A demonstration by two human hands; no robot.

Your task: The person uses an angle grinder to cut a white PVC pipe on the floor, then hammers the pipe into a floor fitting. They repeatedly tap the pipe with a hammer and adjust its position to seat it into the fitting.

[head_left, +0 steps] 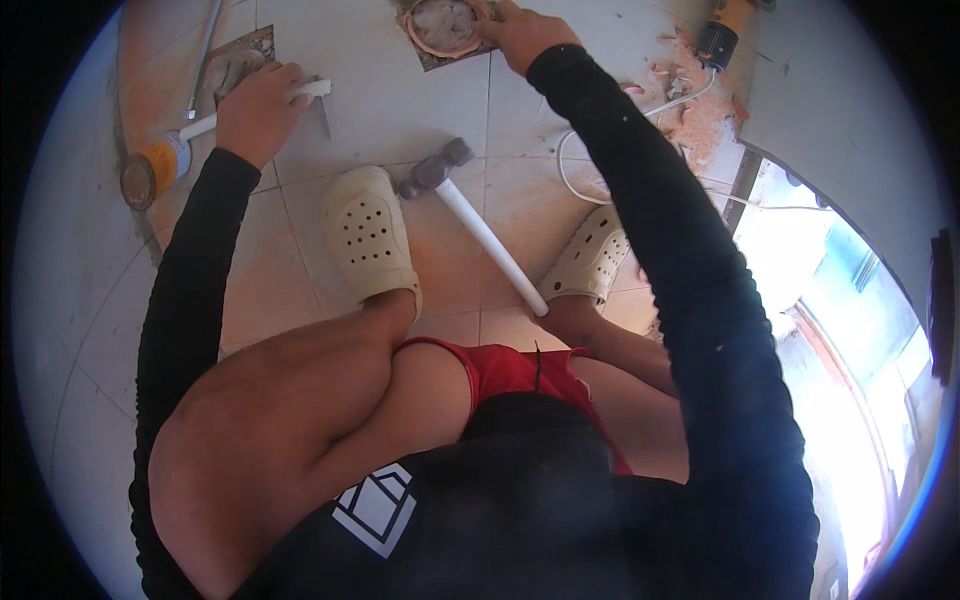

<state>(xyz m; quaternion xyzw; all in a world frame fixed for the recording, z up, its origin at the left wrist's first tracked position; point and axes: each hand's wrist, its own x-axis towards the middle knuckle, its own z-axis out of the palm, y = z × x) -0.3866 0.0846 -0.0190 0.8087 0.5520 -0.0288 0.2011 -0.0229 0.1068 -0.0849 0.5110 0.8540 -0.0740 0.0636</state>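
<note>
My left hand [262, 112] is closed around a long white-handled tool [318, 88]. A thin metal piece hangs from the tool's far end; its exact kind I cannot make out. Beside that hand is a square cut-out in the tiles [240, 62]. My right hand [525, 38] has its fingers at the rim of a round orange pipe opening [445, 25], set in another square cut-out and filled with pale, crumpled-looking material. Whether those fingers pinch anything is unclear. A hammer [485, 235] with a dark metal head and white handle lies between my feet.
A yellow-and-white cylinder [160, 170] lies at the left, near a metal rod [203, 60]. At the upper right, a yellow-and-black power tool [722, 38] trails a white cord [690, 100] past orange rubble [700, 125]. My beige clogs [368, 230] stand on the dusty tiles.
</note>
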